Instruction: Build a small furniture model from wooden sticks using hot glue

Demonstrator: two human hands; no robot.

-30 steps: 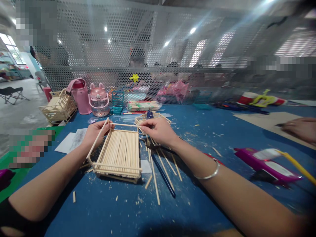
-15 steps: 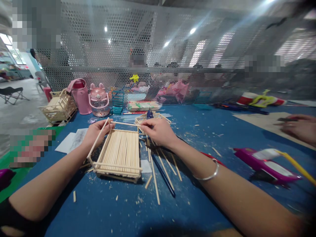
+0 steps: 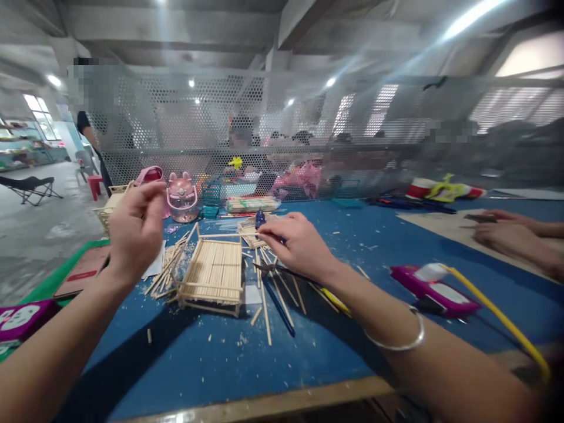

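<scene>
A small frame of pale wooden sticks, with a slatted floor and low rails, stands on the blue table. A thin wooden stick runs across its far side, and my right hand pinches its right end. Raised to the left of the frame, apart from it, my left hand has its fingers curled closed; what they hold, if anything, is hidden. Under my right wrist lie dark-jawed pliers. Loose sticks and a dark blue pen-like rod lie right of the frame.
Behind are a pink-lidded bottle, a bag of sticks and a perforated metal screen. A purple device with a yellow cord sits to the right. Another person's hands are at the far right. A phone lies left.
My left hand has left the stick at the frame's far corner and risen toward me and to the left. My right hand stays near the stick's right end. The head view has tilted up.
</scene>
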